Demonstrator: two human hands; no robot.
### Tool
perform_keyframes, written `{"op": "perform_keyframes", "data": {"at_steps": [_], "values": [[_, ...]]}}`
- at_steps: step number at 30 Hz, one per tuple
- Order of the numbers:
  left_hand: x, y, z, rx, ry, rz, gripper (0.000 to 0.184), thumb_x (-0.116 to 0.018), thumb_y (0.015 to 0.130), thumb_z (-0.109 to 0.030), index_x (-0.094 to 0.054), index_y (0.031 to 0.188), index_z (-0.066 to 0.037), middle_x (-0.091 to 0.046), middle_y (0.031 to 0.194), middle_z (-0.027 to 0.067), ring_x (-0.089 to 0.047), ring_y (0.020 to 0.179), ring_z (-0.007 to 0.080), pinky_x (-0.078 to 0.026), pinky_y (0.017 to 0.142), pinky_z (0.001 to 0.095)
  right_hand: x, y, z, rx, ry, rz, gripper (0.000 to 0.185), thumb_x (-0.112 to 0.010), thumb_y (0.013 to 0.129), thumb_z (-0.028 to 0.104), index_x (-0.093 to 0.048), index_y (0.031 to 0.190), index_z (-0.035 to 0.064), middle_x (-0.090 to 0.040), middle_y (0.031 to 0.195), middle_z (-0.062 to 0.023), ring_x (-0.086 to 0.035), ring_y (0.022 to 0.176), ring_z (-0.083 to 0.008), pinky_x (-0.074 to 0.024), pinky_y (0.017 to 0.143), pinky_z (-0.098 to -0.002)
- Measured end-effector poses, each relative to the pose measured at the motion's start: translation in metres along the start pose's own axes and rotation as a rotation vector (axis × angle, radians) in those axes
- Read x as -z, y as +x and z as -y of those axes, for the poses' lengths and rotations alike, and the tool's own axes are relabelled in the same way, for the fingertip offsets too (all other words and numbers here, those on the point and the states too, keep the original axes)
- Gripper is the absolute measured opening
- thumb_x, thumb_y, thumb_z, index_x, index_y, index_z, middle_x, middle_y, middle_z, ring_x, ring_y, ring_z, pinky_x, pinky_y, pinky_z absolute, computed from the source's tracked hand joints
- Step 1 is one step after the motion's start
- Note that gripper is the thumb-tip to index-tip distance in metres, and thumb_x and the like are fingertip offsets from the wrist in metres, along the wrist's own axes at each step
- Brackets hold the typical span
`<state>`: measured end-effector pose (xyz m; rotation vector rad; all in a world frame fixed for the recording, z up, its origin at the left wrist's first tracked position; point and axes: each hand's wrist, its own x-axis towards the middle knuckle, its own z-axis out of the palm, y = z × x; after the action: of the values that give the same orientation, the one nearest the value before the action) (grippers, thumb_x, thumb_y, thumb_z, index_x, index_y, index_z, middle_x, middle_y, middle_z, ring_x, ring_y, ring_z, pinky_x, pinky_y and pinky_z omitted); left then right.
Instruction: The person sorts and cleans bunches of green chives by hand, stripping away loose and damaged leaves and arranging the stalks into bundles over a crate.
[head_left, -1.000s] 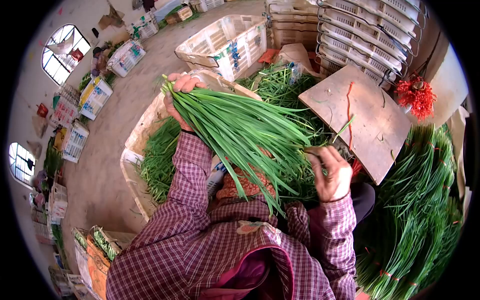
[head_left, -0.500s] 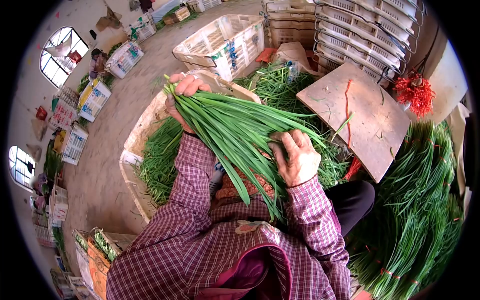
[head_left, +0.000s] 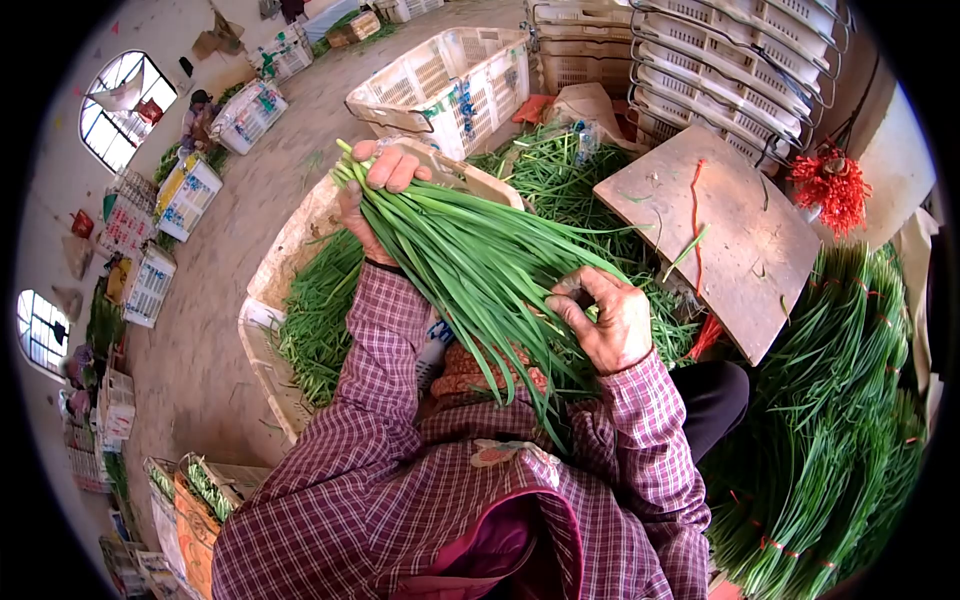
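Head view: I look down on 2 bare hands with a bunch of long green leaves (head_left: 470, 240) slanting between them above the lap.
Left hand (head_left: 396, 170): its fingers are wrapped around the pale stem end, grasping the bunch.
Right hand (head_left: 615, 320): thumb and forefinger are bent together at the loose leaf ends; whether they pinch a leaf, I cannot tell.
Leaf handling: I judge the bunch light, firmer at the stems, limp toward the tips, smooth enough to slip and easily creased.
Best hold: I would favour the stem end, with only a light touch on the leaves.
Edges: the crate (head_left: 262, 345) has its rim around the left forearm; the board (head_left: 745, 235), bearing a red strip (head_left: 698, 215), juts in beyond the right hand.
Moving room: upward looks freest to me; tied bundles (head_left: 820, 400) crowd the right, and floor (head_left: 215, 330) stretches left past the crate.
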<state>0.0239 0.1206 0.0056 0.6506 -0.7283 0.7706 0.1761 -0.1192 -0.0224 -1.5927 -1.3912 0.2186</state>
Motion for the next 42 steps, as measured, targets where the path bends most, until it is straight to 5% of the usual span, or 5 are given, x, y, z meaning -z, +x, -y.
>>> {"op": "perform_keyframes", "data": {"at_steps": [17,19,23,35,42], "values": [[-0.018,0.015,0.013,0.138,0.883,-0.335,0.033,-0.063,0.075,-0.006,-0.052,0.106,-0.006,-0.06,0.085,0.0079,-0.058,0.083,0.0231,-0.043,0.092,0.0439,0.081,-0.005,0.042,0.007,-0.218,0.03,0.014,-0.064,0.071,-0.001,-0.057,0.082,0.003,-0.064,0.076,-0.0145,-0.064,0.067,-0.0341,-0.0499,0.059,-0.0386],[-0.021,0.018,0.019,0.143,0.896,-0.378,0.035,-0.067,0.072,-0.007,-0.055,0.105,-0.005,-0.064,0.082,0.0085,-0.063,0.081,0.0215,-0.052,0.077,0.0386,0.092,-0.007,0.047,-0.035,-0.231,0.064,0.014,-0.065,0.071,-0.001,-0.057,0.083,0.001,-0.064,0.075,-0.0168,-0.065,0.068,-0.0338,-0.0507,0.061,-0.038],[-0.029,0.022,0.029,0.196,1.062,-0.298,0.035,-0.069,0.07,-0.008,-0.057,0.103,-0.004,-0.065,0.08,0.0076,-0.064,0.078,0.0195,-0.052,0.074,0.0361,0.112,-0.008,0.044,-0.005,-0.249,0.054,0.01,-0.064,0.071,-0.003,-0.059,0.08,-0.0009,-0.064,0.073,-0.0164,-0.066,0.067,-0.0323,-0.0513,0.062,-0.0357],[-0.052,0.029,0.05,0.407,1.234,-0.11,0.032,-0.068,0.071,-0.005,-0.055,0.101,-0.002,-0.062,0.084,0.0075,-0.062,0.079,0.0188,-0.051,0.078,0.0367,0.155,-0.015,0.051,-0.095,-0.22,0.098,0.008,-0.066,0.072,-0.001,-0.059,0.076,-0.0006,-0.061,0.065,-0.0121,-0.062,0.057,-0.0208,-0.0473,0.056,-0.0305],[-0.046,0.028,0.055,0.435,0.922,-0.096,0.03,-0.073,0.07,0.0,-0.062,0.098,-0.004,-0.063,0.09,0.0055,-0.063,0.08,0.0151,-0.054,0.073,0.0308,0.169,-0.014,0.051,-0.094,-0.253,0.12,0.006,-0.065,0.072,-0.003,-0.06,0.076,-0.0015,-0.061,0.063,-0.0109,-0.061,0.056,-0.0163,-0.0474,0.056,-0.0276]]}}
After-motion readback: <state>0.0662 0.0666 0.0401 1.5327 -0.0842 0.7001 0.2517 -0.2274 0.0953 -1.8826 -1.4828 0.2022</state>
